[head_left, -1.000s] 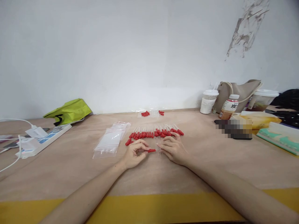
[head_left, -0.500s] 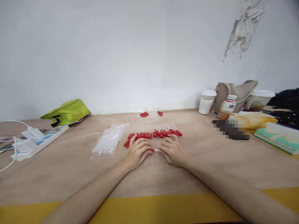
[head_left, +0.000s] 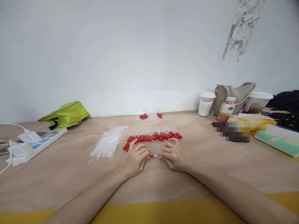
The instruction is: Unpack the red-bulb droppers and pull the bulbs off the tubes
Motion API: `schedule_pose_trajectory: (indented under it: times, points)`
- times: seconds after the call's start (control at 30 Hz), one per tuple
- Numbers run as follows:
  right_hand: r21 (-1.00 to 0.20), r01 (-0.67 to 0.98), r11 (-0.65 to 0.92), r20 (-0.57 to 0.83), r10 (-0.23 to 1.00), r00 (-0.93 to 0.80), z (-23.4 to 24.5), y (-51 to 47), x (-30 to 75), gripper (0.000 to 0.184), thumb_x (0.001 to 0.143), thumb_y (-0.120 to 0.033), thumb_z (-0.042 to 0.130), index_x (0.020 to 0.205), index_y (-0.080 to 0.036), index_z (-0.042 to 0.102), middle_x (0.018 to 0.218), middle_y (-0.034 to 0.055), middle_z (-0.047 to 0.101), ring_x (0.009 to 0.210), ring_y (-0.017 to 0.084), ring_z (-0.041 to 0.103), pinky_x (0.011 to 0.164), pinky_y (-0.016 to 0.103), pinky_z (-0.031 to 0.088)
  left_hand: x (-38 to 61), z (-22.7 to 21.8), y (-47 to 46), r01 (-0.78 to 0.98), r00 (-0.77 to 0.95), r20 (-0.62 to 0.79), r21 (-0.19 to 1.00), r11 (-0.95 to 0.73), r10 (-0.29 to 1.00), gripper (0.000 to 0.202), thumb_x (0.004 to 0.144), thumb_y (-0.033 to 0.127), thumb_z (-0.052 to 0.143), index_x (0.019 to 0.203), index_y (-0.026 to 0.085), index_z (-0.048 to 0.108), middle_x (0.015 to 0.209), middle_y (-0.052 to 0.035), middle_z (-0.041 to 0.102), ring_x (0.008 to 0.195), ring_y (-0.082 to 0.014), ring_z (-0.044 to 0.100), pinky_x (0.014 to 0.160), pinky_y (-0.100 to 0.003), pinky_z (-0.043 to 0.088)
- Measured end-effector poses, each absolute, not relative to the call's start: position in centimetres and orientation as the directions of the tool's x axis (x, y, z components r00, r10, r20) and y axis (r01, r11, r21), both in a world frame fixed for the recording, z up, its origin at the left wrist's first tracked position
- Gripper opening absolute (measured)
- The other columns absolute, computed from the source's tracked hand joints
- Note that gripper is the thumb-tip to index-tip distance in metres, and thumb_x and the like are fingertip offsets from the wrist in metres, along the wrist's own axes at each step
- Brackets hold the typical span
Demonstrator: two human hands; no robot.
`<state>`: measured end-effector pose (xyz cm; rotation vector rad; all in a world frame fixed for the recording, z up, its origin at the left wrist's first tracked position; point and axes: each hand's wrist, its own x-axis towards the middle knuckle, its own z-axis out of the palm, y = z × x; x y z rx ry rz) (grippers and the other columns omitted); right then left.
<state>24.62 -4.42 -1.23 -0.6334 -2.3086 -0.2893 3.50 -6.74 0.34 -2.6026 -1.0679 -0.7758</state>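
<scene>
Brown tabletop (head_left: 198,146) w/ yellow near edge (head_left: 151,214) runs back to white wall (head_left: 116,56). Red-ended tube (head_left: 151,156) sits mid-table on the near side, held crosswise btwn both hands: L hand (head_left: 137,157) pinches the red end, R hand (head_left: 173,155) pinches the clear end, fingers bent. Clear tubes (head_left: 156,146) lie btwn hands. Just beyond: row of red-bulb droppers (head_left: 141,137), stems pointing far. Plastic bags (head_left: 106,144) L of hands, power strip (head_left: 48,146) well L; drink bottle (head_left: 226,109) & cup (head_left: 205,105) far R.
</scene>
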Motion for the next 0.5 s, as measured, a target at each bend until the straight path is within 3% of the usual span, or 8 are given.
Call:
schedule_pose_trajectory:
  times: [0.23,0.37,0.5]
  points:
    - [-0.008,0.555,0.832,0.709,0.396,-0.584,-1.0,-4.1,26.4,0.024,0.083,-0.024,0.045,0.068,-0.02,0.062,0.056,-0.0009,0.055,0.066,0.012,0.045,0.086,0.037,0.024,1.8,0.2,-6.9,0.715,0.553,0.606,0.006,-0.699,0.571,0.017,0.083,0.015,0.042,0.077,0.02,0.057,0.079,0.0,0.063,0.091,-0.0169,0.053,0.099,-0.046,0.022]
    - [-0.17,0.664,0.728,0.756,0.529,-0.385,-0.9,-2.9,27.6,0.021,0.084,-0.027,0.046,0.077,-0.023,0.065,0.063,-0.0002,0.062,0.066,0.012,0.049,0.08,0.032,0.026,-0.5,1.0,-6.1,0.748,0.347,0.694,0.201,-0.632,0.631,0.015,0.083,0.022,0.045,0.086,0.02,0.06,0.089,-0.0035,0.062,0.089,-0.0163,0.055,0.087,-0.034,0.04]
    - [-0.227,0.694,0.683,0.718,0.599,-0.354,-1.0,-2.8,27.1,0.02,0.083,-0.028,0.046,0.082,-0.025,0.065,0.07,-0.0004,0.066,0.062,0.011,0.052,0.076,0.03,0.026,-2.1,2.3,-5.1,0.792,0.047,0.696,0.41,-0.452,0.716,0.024,0.082,0.03,0.045,0.095,0.02,0.062,0.093,-0.0053,0.059,0.088,-0.0166,0.056,0.076,-0.028,0.046]
